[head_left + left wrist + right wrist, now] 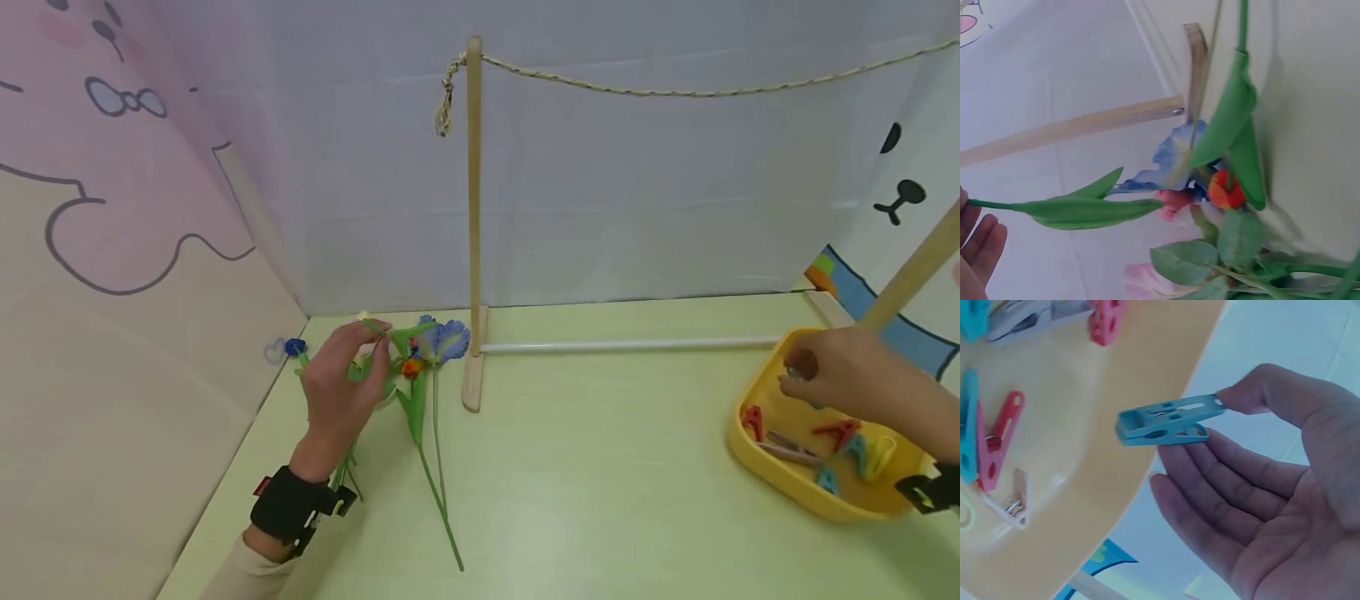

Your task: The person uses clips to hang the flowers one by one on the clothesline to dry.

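My left hand pinches the end of a green stem between thumb and fingers above the flowers. In the left wrist view that stem, with long green leaves, runs from the fingertips toward a pink flower. My right hand pinches a blue-green clothespin between thumb and fingers, over the yellow basket. An orange-red flower and a blue iris lie below and right of the left hand.
Red, blue, yellow and grey clothespins lie in the basket. A wooden post stands behind the flowers, with a rope strung from its top to the right. A white rod runs low across the back. A dark blue flower lies far left.
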{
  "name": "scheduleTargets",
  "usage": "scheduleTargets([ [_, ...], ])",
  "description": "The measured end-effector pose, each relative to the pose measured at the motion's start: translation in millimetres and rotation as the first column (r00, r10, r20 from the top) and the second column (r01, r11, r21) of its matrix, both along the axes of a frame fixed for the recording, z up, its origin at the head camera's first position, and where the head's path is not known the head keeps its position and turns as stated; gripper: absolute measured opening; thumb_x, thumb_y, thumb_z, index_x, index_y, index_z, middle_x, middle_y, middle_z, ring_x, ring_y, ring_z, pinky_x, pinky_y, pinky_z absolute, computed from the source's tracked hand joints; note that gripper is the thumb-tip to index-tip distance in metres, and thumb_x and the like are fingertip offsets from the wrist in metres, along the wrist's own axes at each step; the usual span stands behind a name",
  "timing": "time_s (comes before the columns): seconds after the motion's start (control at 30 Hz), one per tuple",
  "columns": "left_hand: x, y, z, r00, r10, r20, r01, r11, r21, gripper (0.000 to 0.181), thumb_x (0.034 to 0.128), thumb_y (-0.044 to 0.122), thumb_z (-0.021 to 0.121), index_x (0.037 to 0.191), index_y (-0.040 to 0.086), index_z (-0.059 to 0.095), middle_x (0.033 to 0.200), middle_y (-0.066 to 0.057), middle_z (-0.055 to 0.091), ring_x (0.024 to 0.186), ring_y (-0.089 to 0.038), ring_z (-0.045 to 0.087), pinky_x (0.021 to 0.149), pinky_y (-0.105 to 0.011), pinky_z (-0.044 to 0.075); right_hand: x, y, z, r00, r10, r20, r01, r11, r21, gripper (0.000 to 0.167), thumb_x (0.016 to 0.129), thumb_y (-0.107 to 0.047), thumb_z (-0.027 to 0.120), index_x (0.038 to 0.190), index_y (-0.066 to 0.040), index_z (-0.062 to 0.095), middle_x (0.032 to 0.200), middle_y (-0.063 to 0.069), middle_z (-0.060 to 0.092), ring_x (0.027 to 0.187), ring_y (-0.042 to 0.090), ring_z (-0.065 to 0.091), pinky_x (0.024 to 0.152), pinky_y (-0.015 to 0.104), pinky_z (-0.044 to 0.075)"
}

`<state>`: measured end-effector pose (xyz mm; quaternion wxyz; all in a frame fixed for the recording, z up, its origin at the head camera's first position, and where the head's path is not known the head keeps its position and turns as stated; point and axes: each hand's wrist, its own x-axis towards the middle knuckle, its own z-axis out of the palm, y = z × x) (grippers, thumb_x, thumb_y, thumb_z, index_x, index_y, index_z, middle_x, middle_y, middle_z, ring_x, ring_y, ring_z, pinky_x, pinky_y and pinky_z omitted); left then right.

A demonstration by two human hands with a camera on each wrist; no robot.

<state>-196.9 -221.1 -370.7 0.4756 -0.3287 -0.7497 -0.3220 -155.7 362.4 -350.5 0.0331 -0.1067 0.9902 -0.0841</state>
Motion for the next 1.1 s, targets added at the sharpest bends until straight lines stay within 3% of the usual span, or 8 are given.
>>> scheduleTargets([
  [0.27, 8.0, 16.6, 33.1, 0.998, -0.05, -0.034, 0.054, 0.992, 0.11, 0.016, 0.0865, -0.008, 0.073, 0.103, -0.006, 0.074, 0.096, -0.019, 0.073, 0.083, -0.03, 0.069, 0.085, -0.025, 0.052, 3.7, -31, 21.6, 0.985, 0.087, -0.147, -0.094, 0.995, -0.042, 0.019, 0.092, -0.014, 0.075, 0.096, 0.004, 0.07, 0.075, -0.006, 0.069, 0.065, 0.013, 0.064, 0.056, 0.026, 0.053],
  [0.4, 12.6, 28.5, 47.4, 0.99, -0.114, -0.078, 0.125, 0.98, 0.157, 0.01, 0.0861, -0.005, 0.074, 0.095, -0.009, 0.073, 0.089, -0.021, 0.072, 0.078, -0.031, 0.067, 0.082, -0.024, 0.052, 4.3, -56, 39.7, 0.962, 0.128, -0.241, -0.151, 0.985, -0.08, 0.018, 0.088, -0.014, 0.08, 0.099, -0.002, 0.072, 0.083, -0.004, 0.073, 0.074, 0.016, 0.07, 0.062, 0.029, 0.058],
  [0.5, 15.5, 36.2, 55.0, 0.981, -0.191, -0.047, 0.196, 0.966, 0.168, 0.01, 0.0883, -0.004, 0.074, 0.096, -0.009, 0.072, 0.09, -0.019, 0.072, 0.079, -0.026, 0.068, 0.081, -0.025, 0.055, 6.7, -74, 51.6, 0.934, 0.139, -0.33, -0.188, 0.975, -0.121, 0.02, 0.082, -0.016, 0.085, 0.098, -0.008, 0.075, 0.086, -0.005, 0.074, 0.075, 0.017, 0.071, 0.062, 0.026, 0.056],
  [0.67, 16.5, 49.7, 58.1, 0.934, -0.343, 0.096, 0.321, 0.928, 0.191, 0.019, 0.0856, -0.013, 0.074, 0.103, -0.005, 0.073, 0.096, -0.015, 0.074, 0.087, -0.02, 0.072, 0.083, -0.029, 0.06, 6.7, -97, 70.0, 0.847, 0.172, -0.503, -0.29, 0.943, -0.165, 0.028, 0.072, -0.011, 0.091, 0.096, -0.014, 0.078, 0.085, -0.002, 0.077, 0.075, 0.021, 0.073, 0.05, 0.017, 0.043],
  [0.83, 10.3, 68.6, 54.8, 0.863, -0.46, 0.207, 0.401, 0.875, 0.272, 0.024, 0.0856, -0.016, 0.074, 0.106, -0.003, 0.074, 0.099, -0.016, 0.073, 0.089, -0.022, 0.072, 0.082, -0.033, 0.061, -1.1, -112, 91.5, 0.804, 0.16, -0.573, -0.335, 0.918, -0.213, 0.032, 0.072, -0.006, 0.091, 0.101, -0.012, 0.079, 0.091, 0.001, 0.078, 0.081, 0.025, 0.074, 0.06, 0.009, 0.041],
  [0.9, 5.0, 76.8, 54.7, 0.839, -0.491, 0.235, 0.418, 0.858, 0.299, 0.021, 0.0876, -0.014, 0.073, 0.106, -0.004, 0.074, 0.098, -0.016, 0.073, 0.089, -0.023, 0.073, 0.081, -0.035, 0.061, -5.4, -117, 100.9, 0.784, 0.156, -0.601, -0.355, 0.906, -0.228, 0.031, 0.074, -0.004, 0.089, 0.103, -0.011, 0.079, 0.094, 0.001, 0.078, 0.085, 0.013, 0.074, 0.068, 0.006, 0.042],
  [1.0, -3.9, 88.6, 57.2, 0.825, -0.504, 0.254, 0.427, 0.852, 0.304, 0.02, 0.0892, -0.012, 0.072, 0.107, -0.003, 0.074, 0.098, -0.015, 0.073, 0.086, -0.023, 0.073, 0.08, -0.037, 0.062, -12.0, -125, 115.9, 0.759, 0.13, -0.638, -0.383, 0.882, -0.276, 0.027, 0.08, -0.002, 0.086, 0.105, -0.01, 0.078, 0.098, 0.0, 0.077, 0.091, -0.007, 0.067, 0.066, 0.006, 0.038],
  [1.1, -13.2, 100.5, 61.7, 0.821, -0.512, 0.252, 0.437, 0.848, 0.3, 0.018, 0.0902, -0.01, 0.073, 0.107, -0.004, 0.073, 0.099, -0.015, 0.074, 0.084, -0.024, 0.074, 0.079, -0.038, 0.062, -20.4, -136, 131.2, 0.742, 0.1, -0.663, -0.436, 0.823, -0.364, 0.022, 0.085, 0.002, 0.081, 0.106, -0.005, 0.077, 0.1, 0.0, 0.075, 0.093, -0.012, 0.064, 0.072, 0.004, 0.044],
])
